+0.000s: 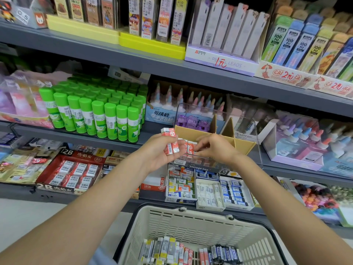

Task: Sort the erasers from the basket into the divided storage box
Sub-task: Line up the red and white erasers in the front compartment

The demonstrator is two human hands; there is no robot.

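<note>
Erasers point(170, 143) in red-and-white wrappers fill the left hand point(159, 150), gripped just left of the storage box point(215, 138); the right hand point(214, 146) pinches one point(191, 148) at the box's near compartment. More lie in the basket point(191, 222) below.

Both bare forearms reach forward and upward, converging. The left hand point(162, 152) is palm-up, fingers curled in a grip. The right hand point(215, 148) shows its back, fingertips apparently pinching.
</note>
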